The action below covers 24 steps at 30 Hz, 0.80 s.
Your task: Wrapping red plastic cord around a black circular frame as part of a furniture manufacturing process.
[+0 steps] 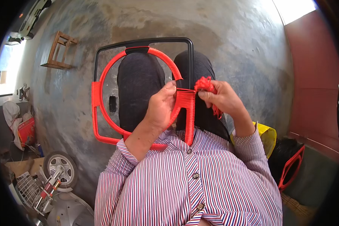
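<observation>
A striped shirt (150, 180) is nearest; at its twelve o'clock, the frame (185, 99) rests over the thighs (141, 83). It looks light and stiff, best held by its ring (168, 61) at three o'clock, where the left hand (161, 103) closes, some fingers hidden. The right hand (224, 97) pinches a red cord bundle (204, 83), probably soft and slippery.

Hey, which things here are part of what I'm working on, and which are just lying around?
Likely part of the work:
- black frame, partly wrapped red
- red ring inside it
- red cord bundle

Seemingly just around:
- wooden stool
- wheel
- yellow bag
- broom
</observation>
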Each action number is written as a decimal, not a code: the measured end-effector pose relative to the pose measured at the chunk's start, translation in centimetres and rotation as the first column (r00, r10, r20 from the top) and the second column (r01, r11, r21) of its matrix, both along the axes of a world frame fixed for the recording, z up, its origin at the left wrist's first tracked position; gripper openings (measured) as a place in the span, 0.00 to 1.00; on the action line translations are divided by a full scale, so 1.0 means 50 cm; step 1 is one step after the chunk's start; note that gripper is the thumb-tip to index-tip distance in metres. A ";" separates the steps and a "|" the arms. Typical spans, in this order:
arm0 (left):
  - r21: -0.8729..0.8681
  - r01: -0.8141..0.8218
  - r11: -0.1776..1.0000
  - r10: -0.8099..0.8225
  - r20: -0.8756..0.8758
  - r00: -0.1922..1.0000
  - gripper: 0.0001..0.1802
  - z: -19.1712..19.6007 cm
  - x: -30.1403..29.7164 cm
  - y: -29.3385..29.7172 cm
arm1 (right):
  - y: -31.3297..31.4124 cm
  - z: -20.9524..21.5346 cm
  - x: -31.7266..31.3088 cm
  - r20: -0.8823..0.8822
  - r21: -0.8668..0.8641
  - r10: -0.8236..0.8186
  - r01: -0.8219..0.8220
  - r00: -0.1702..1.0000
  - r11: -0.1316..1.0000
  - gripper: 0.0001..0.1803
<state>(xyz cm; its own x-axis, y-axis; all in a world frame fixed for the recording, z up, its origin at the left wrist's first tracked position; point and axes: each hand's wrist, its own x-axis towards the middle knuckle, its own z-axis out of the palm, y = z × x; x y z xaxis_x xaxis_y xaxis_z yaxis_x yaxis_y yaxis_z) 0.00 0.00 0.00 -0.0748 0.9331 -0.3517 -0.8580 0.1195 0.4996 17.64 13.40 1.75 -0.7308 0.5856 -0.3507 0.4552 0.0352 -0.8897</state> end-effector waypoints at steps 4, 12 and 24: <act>0.040 0.044 0.998 -0.047 0.082 0.995 0.20 -0.013 0.018 0.029 | 0.037 0.004 0.025 -0.131 -0.072 -0.188 0.179 0.974 0.981 0.08; -0.172 0.132 0.976 -0.132 0.012 0.991 0.19 0.005 -0.003 0.011 | -0.036 -0.059 0.069 -0.207 -0.266 -0.320 0.262 0.924 0.928 0.07; -0.180 0.229 0.957 -0.239 -0.037 0.970 0.23 0.025 -0.037 -0.002 | -0.038 -0.057 0.093 -0.225 -0.363 -0.269 0.176 0.936 0.915 0.07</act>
<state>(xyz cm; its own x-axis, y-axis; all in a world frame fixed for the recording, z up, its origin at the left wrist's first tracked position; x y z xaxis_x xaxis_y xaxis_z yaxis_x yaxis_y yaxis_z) -1.87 -0.10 1.26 0.1133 0.8522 -0.5108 -0.7663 0.4022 0.5011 22.27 11.52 -1.07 -0.6881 0.6271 -0.3652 0.1619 -0.3579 -0.9196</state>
